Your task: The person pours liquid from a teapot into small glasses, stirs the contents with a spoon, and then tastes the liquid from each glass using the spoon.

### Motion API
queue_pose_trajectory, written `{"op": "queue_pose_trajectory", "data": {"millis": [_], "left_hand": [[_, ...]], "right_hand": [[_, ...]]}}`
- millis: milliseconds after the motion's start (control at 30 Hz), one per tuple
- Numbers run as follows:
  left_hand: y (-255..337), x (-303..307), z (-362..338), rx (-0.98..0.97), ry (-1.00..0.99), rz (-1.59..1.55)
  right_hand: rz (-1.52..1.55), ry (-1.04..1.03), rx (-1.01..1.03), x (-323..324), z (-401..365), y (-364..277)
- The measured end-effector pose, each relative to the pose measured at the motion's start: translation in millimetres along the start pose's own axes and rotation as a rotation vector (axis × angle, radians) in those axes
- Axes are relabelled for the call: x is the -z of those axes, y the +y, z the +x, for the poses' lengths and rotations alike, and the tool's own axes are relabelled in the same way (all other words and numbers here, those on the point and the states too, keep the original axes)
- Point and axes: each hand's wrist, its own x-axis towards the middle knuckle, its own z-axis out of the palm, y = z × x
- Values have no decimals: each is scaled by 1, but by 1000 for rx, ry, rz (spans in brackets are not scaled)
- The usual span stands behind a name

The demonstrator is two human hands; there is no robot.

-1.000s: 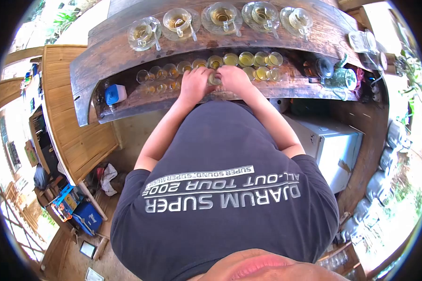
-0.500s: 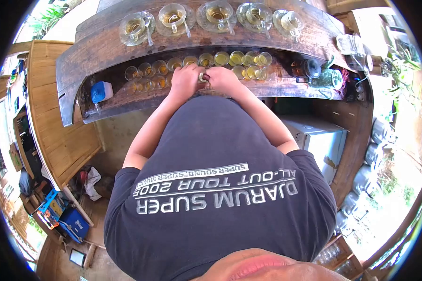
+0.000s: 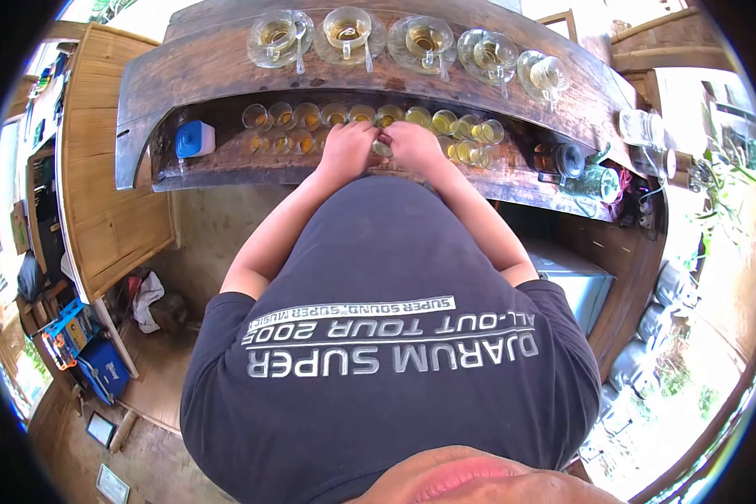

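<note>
**Both hands closing on one small glass among the filled rows**

The person is leaning over a wooden bar counter and working on its lower shelf [image 3: 227,165], in the upper middle of the frame. The left hand [image 3: 349,144] and the right hand [image 3: 413,143] are meeting there, knuckles up. The fingers of both are curling in around a small glass [image 3: 381,149], which is showing in the gap between them. The glass is sitting low, at or just above the shelf. Whether it is touching the wood is too small to tell, and so is what it holds.

On either side of the hands, two rows of small glasses [image 3: 308,115] are running along the shelf, and the ones that can be made out are holding amber or yellow-green liquid. Judging from this, most of the filling is looking done, with the glass in hand the only one being handled.

Above them, on the upper counter top [image 3: 210,67], five glass cups on saucers [image 3: 347,29] are standing in a line. Each is holding a pale brown drink, and spoons are showing beside some of them.

A blue-and-white box [image 3: 195,139] is sitting at the left end of the shelf. A dark teapot [image 3: 563,160] and a glass pot [image 3: 601,181] are standing at the right end, well apart from the hands.
</note>
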Motion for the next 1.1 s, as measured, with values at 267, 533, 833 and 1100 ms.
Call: {"op": "queue_pose_trajectory", "data": {"millis": [267,533,833,1100], "left_hand": [[-2,-4,-3,10,18,8],[-4,-7,-6,1,31,18],[-6,-7,-6,-5,27,47],[-7,-8,-6,-4,33,33]], "right_hand": [[36,-12,48,1,-1,0],[9,-23,21,0,-2,-2],[14,17,61,-6,-4,3],[35,55,63,-6,-1,4]]}}
